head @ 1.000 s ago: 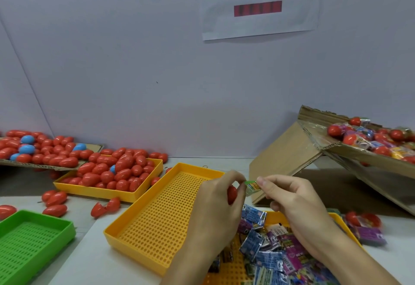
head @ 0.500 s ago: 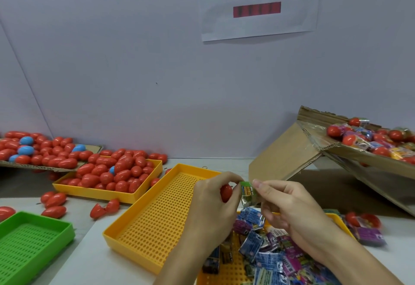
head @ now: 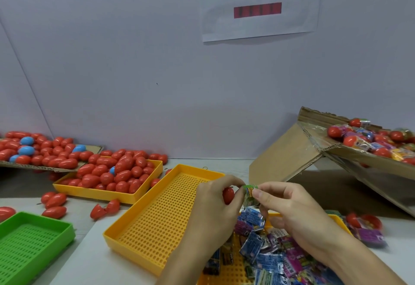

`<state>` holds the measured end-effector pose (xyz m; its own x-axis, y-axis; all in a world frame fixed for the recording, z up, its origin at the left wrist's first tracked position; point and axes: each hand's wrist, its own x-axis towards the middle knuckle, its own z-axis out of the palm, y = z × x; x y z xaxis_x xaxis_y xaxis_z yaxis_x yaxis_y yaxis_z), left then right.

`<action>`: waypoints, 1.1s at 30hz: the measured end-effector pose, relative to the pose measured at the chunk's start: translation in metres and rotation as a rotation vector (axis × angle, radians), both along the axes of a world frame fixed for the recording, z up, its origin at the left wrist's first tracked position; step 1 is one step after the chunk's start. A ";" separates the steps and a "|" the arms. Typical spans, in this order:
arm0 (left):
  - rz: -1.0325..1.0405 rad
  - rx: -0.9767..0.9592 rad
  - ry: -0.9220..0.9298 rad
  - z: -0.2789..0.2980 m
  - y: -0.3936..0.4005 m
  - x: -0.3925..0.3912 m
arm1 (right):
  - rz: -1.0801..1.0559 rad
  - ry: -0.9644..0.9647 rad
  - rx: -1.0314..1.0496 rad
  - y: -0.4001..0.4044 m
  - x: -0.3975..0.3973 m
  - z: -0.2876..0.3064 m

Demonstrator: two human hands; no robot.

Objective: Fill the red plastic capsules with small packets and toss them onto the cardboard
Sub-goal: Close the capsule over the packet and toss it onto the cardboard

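Red capsule (head: pixel 228 195) gripped in my L hand (head: pixel 215 206), centre low. R hand (head: pixel 289 208) pinches green packet (head: pixel 249 195) at its 3 o'clock, touching. Packet pile (head: pixel 269 255) at 6, cardboard (head: pixel 318 150) at 2, empty yellow tray (head: pixel 161 213) at 9 on worktop (head: pixel 85 248).

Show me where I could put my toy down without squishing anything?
The green tray at the left looks bare inside, and so does the holed floor of the middle yellow tray beside the left hand. It is crowded in the far yellow tray heaped with red capsules, and in the packet pile under the right hand.
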<state>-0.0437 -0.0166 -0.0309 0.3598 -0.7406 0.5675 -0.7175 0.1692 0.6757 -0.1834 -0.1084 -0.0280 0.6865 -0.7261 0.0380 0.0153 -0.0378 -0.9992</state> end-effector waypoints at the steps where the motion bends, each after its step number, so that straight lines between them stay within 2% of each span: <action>1: -0.010 0.025 0.023 0.001 0.000 -0.001 | -0.020 -0.003 0.012 -0.001 0.000 0.000; 4: -0.011 0.129 0.142 0.001 0.002 -0.002 | -0.199 -0.025 0.042 -0.006 0.001 -0.003; 6: -0.040 0.210 0.293 0.002 0.002 -0.003 | -0.312 -0.033 0.050 -0.011 0.000 -0.007; 10: -0.077 0.268 0.474 0.007 0.001 -0.003 | -0.348 -0.068 0.063 -0.013 0.001 -0.009; 15: -0.088 0.216 0.524 0.007 0.002 0.001 | -0.275 -0.152 0.120 -0.011 0.001 -0.007; 18: -0.128 0.258 0.551 0.006 0.002 0.002 | -0.238 -0.186 0.146 -0.009 0.002 -0.007; 23: -0.179 0.365 0.523 0.003 0.003 0.000 | -0.260 -0.170 0.109 -0.009 0.003 -0.009; 27: -0.184 0.362 0.579 0.004 0.001 -0.002 | -0.289 -0.147 0.080 -0.010 0.005 -0.010; 33: -0.132 0.285 0.421 0.003 0.001 0.000 | -0.277 -0.116 0.026 -0.006 0.004 -0.009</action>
<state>-0.0441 -0.0153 -0.0276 0.4066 -0.8988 0.1637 -0.3591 0.0075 0.9333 -0.1791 -0.1148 -0.0372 0.4543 -0.8870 0.0833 0.1223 -0.0306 -0.9920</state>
